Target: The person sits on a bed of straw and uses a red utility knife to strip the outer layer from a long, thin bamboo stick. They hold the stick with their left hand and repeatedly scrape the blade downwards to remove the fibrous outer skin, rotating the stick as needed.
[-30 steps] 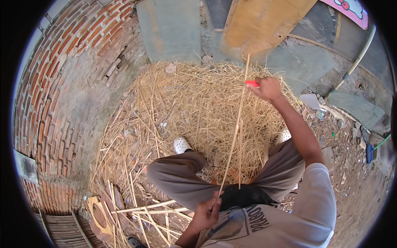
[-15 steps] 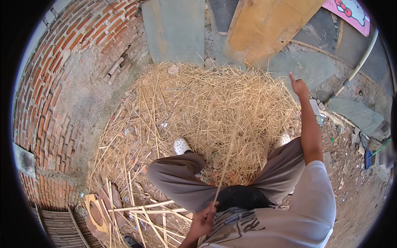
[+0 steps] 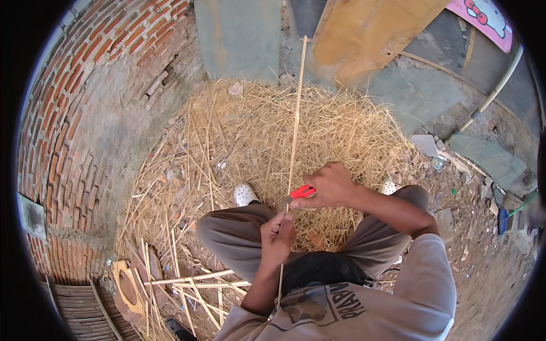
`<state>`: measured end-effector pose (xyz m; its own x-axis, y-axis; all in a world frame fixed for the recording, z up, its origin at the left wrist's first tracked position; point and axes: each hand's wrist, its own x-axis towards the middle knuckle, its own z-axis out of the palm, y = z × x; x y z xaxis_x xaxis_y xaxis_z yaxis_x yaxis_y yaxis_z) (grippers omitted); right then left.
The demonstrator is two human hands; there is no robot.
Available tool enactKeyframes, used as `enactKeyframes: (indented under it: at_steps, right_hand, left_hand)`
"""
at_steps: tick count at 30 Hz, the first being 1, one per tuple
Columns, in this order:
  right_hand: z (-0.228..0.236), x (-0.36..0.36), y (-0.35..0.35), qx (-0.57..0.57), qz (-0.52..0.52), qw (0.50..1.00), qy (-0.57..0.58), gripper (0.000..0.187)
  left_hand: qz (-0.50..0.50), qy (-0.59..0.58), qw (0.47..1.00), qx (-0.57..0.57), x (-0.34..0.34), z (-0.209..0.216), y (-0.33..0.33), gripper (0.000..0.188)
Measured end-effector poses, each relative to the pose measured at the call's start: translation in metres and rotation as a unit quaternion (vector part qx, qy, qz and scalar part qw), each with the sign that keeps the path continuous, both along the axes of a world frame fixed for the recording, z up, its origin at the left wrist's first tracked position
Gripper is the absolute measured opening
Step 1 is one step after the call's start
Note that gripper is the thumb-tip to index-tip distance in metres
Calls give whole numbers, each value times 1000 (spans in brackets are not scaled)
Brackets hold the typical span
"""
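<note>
A long, thin bamboo strip (image 3: pixel 297 116) stretches from near my lap out over the pile of pale shavings. My left hand (image 3: pixel 277 235) is closed round its lower part, in front of my body. Just beyond, my right hand (image 3: pixel 328 185) grips a red-handled knife (image 3: pixel 302 192). The knife's blade end meets the strip right above my left fingers; the blade itself is mostly hidden. A black pad (image 3: pixel 318 271) lies across my lap between my bent legs.
Curly bamboo shavings (image 3: pixel 341 136) heap up in front of my white clogs (image 3: pixel 245 194). Several split bamboo strips (image 3: pixel 193 282) lie crossed at lower left. A brick wall (image 3: pixel 74 153) rises on the left, with grey and tan boards (image 3: pixel 238 40) at the back. Rubble (image 3: pixel 483 187) lies at right.
My right hand has come in from far out at the upper right to the strip, and the red knife now shows. My left hand has moved forward and up, and the strip now points away from me.
</note>
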<state>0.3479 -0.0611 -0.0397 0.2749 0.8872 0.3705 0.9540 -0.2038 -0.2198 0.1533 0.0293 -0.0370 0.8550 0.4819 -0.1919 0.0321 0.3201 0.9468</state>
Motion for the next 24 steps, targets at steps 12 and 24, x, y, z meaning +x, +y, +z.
enactKeyframes:
  at_steps: [12, 24]
  right_hand:
    - [-18, 36, 6, 36, -73, 997, -12, 70]
    - [-38, 118, 10, -4, -158, 985, -66, 76]
  left_hand:
    - [-23, 50, 993, 105, -4, -3, -6, 29]
    - [-53, 52, 996, 42, -20, -8, -22, 28]
